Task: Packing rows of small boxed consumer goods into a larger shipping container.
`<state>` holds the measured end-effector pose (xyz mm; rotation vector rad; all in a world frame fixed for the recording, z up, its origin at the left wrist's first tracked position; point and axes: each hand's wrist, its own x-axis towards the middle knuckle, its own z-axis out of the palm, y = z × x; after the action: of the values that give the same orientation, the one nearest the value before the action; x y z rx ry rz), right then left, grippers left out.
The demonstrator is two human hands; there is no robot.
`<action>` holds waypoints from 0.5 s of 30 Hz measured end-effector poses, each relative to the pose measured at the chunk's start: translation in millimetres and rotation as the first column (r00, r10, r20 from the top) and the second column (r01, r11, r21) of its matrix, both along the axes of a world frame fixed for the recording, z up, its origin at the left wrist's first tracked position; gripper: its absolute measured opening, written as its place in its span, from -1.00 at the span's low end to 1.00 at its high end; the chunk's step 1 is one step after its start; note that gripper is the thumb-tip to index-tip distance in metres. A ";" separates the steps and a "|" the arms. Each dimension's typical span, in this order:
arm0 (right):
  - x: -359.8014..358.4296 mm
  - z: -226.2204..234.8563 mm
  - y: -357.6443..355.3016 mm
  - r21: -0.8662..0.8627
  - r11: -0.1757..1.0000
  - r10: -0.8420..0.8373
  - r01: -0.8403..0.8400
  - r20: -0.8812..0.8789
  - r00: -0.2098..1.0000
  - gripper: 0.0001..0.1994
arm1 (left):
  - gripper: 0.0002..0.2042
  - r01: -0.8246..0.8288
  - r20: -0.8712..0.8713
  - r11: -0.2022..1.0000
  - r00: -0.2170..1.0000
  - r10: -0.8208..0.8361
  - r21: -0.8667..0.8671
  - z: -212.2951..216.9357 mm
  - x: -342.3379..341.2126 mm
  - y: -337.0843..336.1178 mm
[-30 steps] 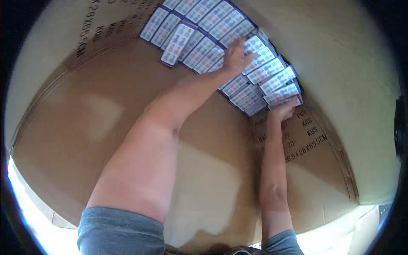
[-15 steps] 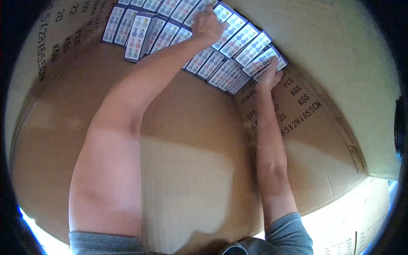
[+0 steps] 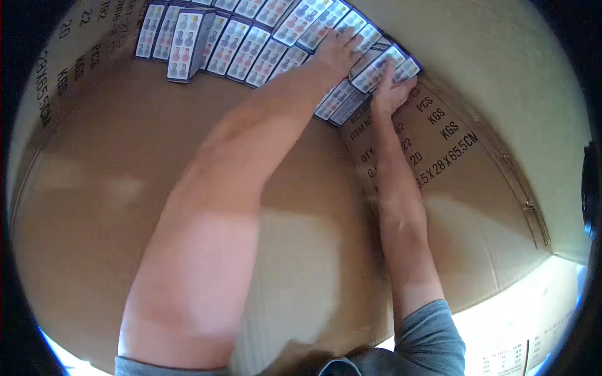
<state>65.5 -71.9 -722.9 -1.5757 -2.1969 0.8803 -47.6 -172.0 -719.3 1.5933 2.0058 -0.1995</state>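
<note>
Narrow dark-blue boxes, their pale tops printed with rows of small coloured figures, stand packed in rows at the far end of a large cardboard carton [image 3: 150, 138]. My left hand [image 3: 338, 55] lies over the boxes right of the middle, fingers spread and pressing on their tops. At the right end of the rows, my right hand [image 3: 394, 93] has its thumb on a small box [image 3: 376, 70] and its fingers curled by the corner box [image 3: 409, 69]. What those fingers touch underneath is partly hidden. One box [image 3: 185, 47] at the left sticks up above its neighbours.
Tall carton walls rise on the left [image 3: 69, 94] and right [image 3: 476, 175], with black print on them. The far carton wall [image 3: 476, 44] stands behind the boxes. Another printed carton [image 3: 514, 319] is at the lower right, outside.
My left hand has moved right and nearer, from the back boxes toward my right hand. A dark gap now shows between boxes near the right end. The right hand stays at the corner boxes.
</note>
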 end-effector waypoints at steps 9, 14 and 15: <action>4.2 -8.5 -2.5 0.114 0.987 0.095 -0.114 0.158 0.983 0.03 | -0.47 -0.088 0.111 0.955 0.992 0.058 0.282 0.5 23.9 -39.9; -22.0 22.6 -11.8 0.083 0.987 0.083 -0.134 0.446 0.891 0.10 | -0.40 -0.370 0.177 0.724 0.927 0.331 0.583 28.8 -27.6 -46.2; -24.4 23.4 -9.1 0.064 0.998 -0.023 -0.013 0.528 0.849 0.08 | -0.33 -0.518 0.242 0.673 0.851 0.466 0.528 31.1 -36.7 -47.4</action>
<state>41.1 -81.0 -699.5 -1.9713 -2.5414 0.3831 -84.2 -219.5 -688.2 1.2490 2.4823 0.7546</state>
